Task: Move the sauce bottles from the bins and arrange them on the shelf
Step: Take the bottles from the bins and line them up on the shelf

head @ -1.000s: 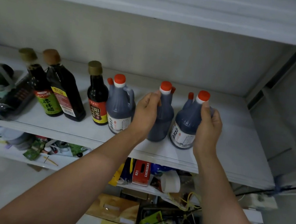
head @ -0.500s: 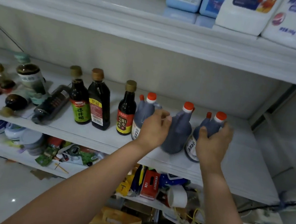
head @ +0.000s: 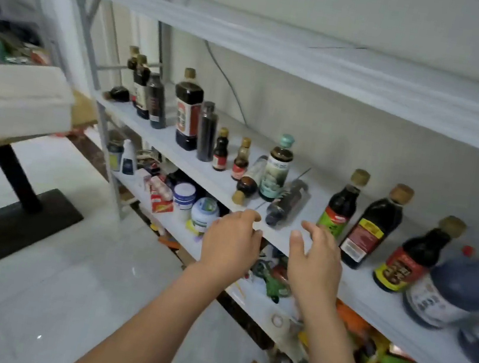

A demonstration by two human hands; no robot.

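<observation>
Through the head camera I see both hands held out at the shelf's front edge, grasping nothing. The left hand (head: 231,240) and right hand (head: 315,255) have loose, slightly curled fingers, and they are apart from each other and from every bottle. Just beyond them on the shelf (head: 320,190), a dark bottle (head: 286,202) lies on its side. Beside it are a second lying bottle (head: 245,187) and an upright teal-capped bottle (head: 277,171). To the right three sauce bottles (head: 371,229) stand in a row, then two red-capped jugs (head: 458,291). More bottles (head: 187,108) stand towards the far left end. The lower shelf (head: 254,301) holds jars and packets. A white box (head: 17,100) sits on a worktop (head: 85,110) at left.
</observation>
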